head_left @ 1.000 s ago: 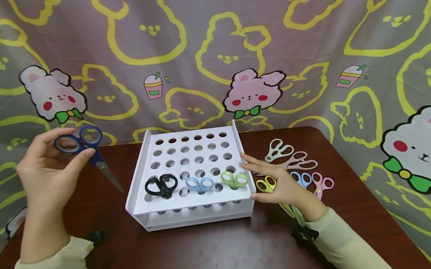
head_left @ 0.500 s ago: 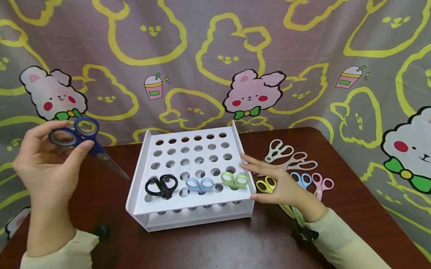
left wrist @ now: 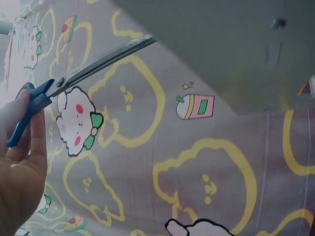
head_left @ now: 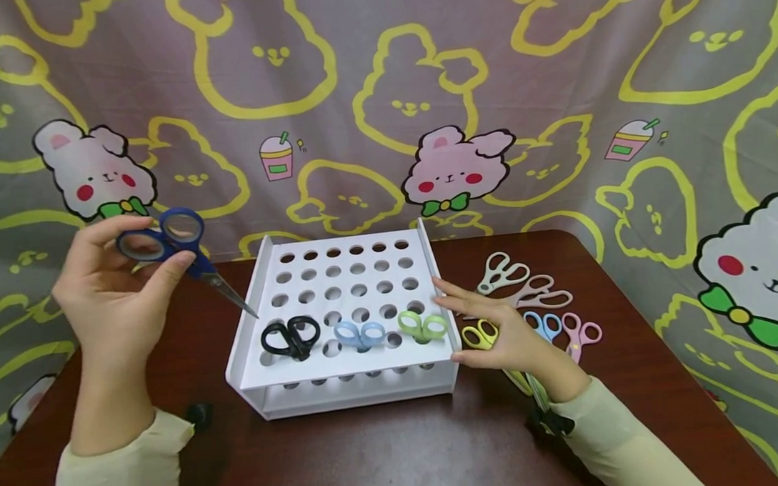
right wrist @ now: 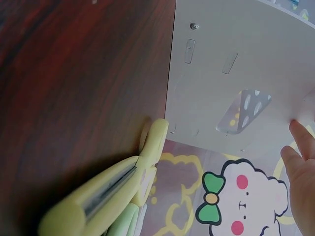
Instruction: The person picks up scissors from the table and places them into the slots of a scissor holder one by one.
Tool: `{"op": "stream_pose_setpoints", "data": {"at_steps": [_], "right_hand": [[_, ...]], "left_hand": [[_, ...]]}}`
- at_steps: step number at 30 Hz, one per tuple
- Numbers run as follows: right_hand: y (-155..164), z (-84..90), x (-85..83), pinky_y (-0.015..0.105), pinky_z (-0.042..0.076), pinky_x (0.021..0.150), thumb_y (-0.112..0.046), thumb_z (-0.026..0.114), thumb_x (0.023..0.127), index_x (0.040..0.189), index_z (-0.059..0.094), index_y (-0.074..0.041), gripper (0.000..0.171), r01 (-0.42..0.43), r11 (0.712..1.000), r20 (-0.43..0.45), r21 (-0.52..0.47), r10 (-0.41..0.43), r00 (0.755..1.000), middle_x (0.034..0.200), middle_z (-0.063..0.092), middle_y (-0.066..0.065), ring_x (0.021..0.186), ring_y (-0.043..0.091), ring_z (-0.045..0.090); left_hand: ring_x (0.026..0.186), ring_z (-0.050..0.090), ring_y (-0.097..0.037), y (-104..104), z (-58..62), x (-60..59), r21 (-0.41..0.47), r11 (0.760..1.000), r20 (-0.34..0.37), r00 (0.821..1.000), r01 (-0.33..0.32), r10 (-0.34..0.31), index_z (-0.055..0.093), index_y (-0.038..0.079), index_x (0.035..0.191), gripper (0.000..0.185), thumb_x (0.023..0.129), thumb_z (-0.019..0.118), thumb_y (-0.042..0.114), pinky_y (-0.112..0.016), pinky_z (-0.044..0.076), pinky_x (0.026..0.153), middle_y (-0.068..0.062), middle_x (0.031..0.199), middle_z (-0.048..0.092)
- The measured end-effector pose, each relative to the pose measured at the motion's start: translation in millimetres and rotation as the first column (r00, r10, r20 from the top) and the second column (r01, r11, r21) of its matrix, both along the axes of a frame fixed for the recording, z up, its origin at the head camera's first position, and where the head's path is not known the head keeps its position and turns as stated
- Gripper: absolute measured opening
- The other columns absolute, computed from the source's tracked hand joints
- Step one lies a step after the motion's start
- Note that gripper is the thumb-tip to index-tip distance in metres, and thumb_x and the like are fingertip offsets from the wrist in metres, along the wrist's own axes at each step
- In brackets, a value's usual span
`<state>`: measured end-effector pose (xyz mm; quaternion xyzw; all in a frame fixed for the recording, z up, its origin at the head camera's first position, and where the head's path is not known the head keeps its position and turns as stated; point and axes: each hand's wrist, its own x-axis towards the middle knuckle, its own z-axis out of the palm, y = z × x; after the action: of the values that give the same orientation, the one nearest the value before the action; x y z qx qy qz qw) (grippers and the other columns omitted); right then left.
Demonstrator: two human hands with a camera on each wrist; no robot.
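My left hand (head_left: 117,292) pinches a pair of blue-handled scissors (head_left: 203,267) by the handles, between thumb and fingers. Their closed blades slant down right, the tip showing in front of the left edge of a white rack (head_left: 348,366) with rows of round holes. In the left wrist view the same scissors (left wrist: 60,81) point toward the rack's side panel. Black scissors (head_left: 296,339), light blue scissors (head_left: 362,342) and green scissors (head_left: 423,331) stand in the front part of the rack, handles up. With extended fingers, my right hand (head_left: 517,342) rests against the rack's right side.
Right of the rack lie whitish scissors (head_left: 493,276), greyish-pink scissors (head_left: 531,295), blue scissors (head_left: 544,330) and pink scissors (head_left: 575,338). Yellow scissors (head_left: 480,338) lie beside the right hand, partly hidden. A patterned cloth (head_left: 333,130) hangs behind the dark wooden table (head_left: 383,450).
My left hand has lifted slightly and moved right with the blue-handled scissors, bringing their tip over to the rack's left edge. The right hand has stayed in place against the rack.
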<state>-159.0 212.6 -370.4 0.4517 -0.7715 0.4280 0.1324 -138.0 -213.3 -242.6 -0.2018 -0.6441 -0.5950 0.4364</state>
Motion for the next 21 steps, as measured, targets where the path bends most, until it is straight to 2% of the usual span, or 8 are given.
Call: {"op": "stream_pose_setpoints", "data": {"at_steps": [8,12,21], "right_hand": [[-1,-0.2,-1.0,0.019,0.04,0.11,-0.022,0.087,0.076,0.138,0.057,-0.003,0.072,-0.014,1.0,-0.013,-0.016,0.014,1.0,0.152,0.046,0.018,0.14,0.021,0.047],[0,-0.4,-1.4,0.019,0.04,0.11,-0.023,0.087,0.076,0.138,0.057,-0.002,0.072,-0.016,1.0,-0.018,-0.019,0.016,1.0,0.152,0.046,0.018,0.141,0.02,0.046],[1,1.4,-0.1,0.02,0.04,0.11,-0.022,0.087,0.076,0.139,0.057,-0.003,0.072,-0.009,1.0,0.009,-0.01,0.009,1.0,0.153,0.045,0.015,0.141,0.02,0.046]], "left_hand": [[0.086,0.067,-0.007,10,-6.3,-5.7,-0.135,0.99,0.038,0.998,-0.04,0.046,0.058,-0.017,0.117,0.046,0.073,0.075,-0.02,-0.012,0.055,0.076,0.005,0.102,0.068],[0.084,0.065,-0.004,16,-10.1,-8.0,-0.217,0.974,0.061,0.994,-0.07,0.085,0.058,-0.018,0.116,0.048,0.072,0.074,-0.022,-0.01,0.053,0.075,0.01,0.102,0.066],[0.08,0.066,-0.002,24,-22.2,-17.2,-0.204,0.979,0.084,0.996,0.021,-0.003,0.056,-0.019,0.11,0.045,0.075,0.081,-0.007,-0.011,0.054,0.071,0.011,0.094,0.067]]}}
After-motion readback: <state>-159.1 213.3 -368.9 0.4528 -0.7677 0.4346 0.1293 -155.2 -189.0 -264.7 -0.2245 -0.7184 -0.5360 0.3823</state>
